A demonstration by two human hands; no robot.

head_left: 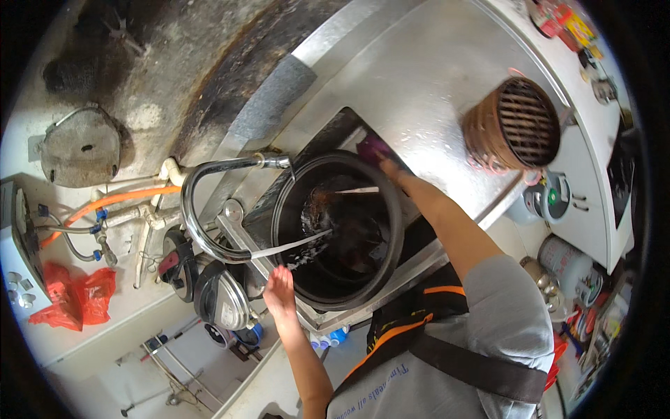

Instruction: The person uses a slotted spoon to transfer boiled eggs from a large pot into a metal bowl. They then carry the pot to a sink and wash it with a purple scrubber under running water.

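A large dark round pot [337, 304] stands in the stainless steel sink [349, 116], holding dark water. Water [290, 244] streams into it from the curved chrome faucet [192, 209]. My right hand [392, 170] is at the pot's far outer side and grips a purple cloth [372, 148], both partly blurred. Beside the pot's near-left rim, over the sink's edge, my left hand [280, 290] holds nothing, its fingers extended and close together. A pale narrow strip shows in the pot; I cannot tell whether it is a reflection.
A brown slatted steamer basket [510, 123] sits on the steel counter [419, 78] to the right. Pot lids [222, 296] hang left of the sink. An orange hose [112, 199] runs along the stained wall. Gas cylinders [565, 262] stand at far right.
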